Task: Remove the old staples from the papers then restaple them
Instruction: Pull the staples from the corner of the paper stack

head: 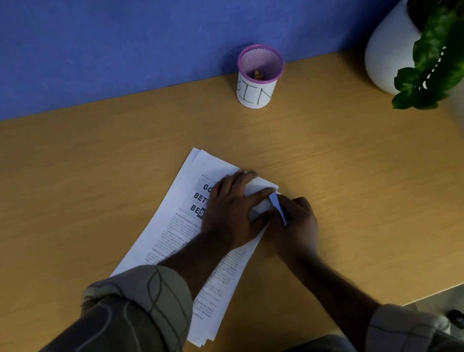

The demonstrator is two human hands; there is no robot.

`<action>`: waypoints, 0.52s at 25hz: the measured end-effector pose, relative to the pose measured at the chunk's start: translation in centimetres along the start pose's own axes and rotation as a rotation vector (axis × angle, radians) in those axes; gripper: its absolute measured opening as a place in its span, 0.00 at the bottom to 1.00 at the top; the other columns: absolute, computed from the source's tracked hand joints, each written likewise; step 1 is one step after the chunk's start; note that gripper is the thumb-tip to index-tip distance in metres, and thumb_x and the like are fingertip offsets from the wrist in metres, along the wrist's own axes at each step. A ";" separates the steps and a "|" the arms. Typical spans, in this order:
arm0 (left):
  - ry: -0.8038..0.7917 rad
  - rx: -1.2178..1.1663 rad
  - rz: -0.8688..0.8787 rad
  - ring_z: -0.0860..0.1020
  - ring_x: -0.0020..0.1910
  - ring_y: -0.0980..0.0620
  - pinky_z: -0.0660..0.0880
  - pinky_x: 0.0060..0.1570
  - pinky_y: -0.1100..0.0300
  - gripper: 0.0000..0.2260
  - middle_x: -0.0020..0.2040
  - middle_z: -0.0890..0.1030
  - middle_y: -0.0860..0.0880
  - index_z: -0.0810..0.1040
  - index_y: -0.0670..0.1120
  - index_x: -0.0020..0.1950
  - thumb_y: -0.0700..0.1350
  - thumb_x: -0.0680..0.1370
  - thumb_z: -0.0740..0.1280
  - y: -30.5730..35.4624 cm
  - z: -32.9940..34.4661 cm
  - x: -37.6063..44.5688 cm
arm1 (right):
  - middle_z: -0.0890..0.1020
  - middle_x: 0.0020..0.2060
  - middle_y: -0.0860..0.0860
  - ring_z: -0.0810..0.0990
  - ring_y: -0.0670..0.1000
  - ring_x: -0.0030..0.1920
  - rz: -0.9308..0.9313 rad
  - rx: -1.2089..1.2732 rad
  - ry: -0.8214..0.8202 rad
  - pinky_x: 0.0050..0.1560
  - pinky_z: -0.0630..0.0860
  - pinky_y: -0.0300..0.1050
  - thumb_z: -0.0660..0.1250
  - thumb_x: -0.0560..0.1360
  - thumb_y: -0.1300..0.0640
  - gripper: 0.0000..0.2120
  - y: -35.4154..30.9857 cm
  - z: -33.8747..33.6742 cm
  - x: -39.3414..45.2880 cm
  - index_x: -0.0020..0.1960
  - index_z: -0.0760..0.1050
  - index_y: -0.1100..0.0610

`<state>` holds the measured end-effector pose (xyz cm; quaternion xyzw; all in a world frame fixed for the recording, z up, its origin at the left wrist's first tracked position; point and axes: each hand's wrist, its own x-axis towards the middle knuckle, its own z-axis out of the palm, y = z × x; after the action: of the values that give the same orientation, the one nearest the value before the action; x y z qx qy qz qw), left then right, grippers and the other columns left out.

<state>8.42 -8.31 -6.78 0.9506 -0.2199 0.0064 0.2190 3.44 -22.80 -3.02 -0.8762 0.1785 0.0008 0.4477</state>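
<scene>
Because the papers (202,242) lie diagonally across the middle of the frame, their long axis running from lower left to upper right, the corner that matters is the right-hand one near centre. There we see the left hand (231,209) laid flat on the sheets, its fingers (254,198) spread and pressing the stack to the wooden desk (364,184). The right hand (297,223) sits just beside that corner, at the sheets' right edge, its fingers curled around a small bluish tool (279,207), probably a staple remover, though we cannot make out its jaws or any staple under it. The tool's tip points up and left into the corner, so the right hand is nearer the work. Well apart, toward the upper middle, stands a pink-rimmed cup marked BIN (259,79); a potted plant (429,44) fills the upper right.
</scene>
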 end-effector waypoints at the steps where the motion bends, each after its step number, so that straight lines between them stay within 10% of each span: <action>1: -0.005 -0.001 -0.007 0.66 0.73 0.45 0.63 0.69 0.46 0.22 0.74 0.69 0.50 0.75 0.62 0.68 0.64 0.75 0.63 0.1 0.0 0.0 | 0.75 0.43 0.50 0.75 0.42 0.40 -0.001 0.016 -0.001 0.38 0.69 0.32 0.66 0.77 0.61 0.11 0.0 -0.1 0.0 0.58 0.81 0.55; 13: -0.058 0.015 -0.007 0.63 0.75 0.45 0.61 0.70 0.45 0.25 0.75 0.68 0.51 0.70 0.63 0.71 0.65 0.75 0.63 0.1 -0.2 0.0 | 0.75 0.45 0.52 0.76 0.53 0.44 -0.136 -0.104 -0.038 0.41 0.75 0.46 0.66 0.77 0.63 0.16 0.6 0.0 -0.3 0.63 0.79 0.56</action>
<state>8.43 -8.25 -6.54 0.9527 -0.2228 -0.0203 0.2055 2.94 -23.02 -3.47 -0.9082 0.1095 -0.0037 0.4039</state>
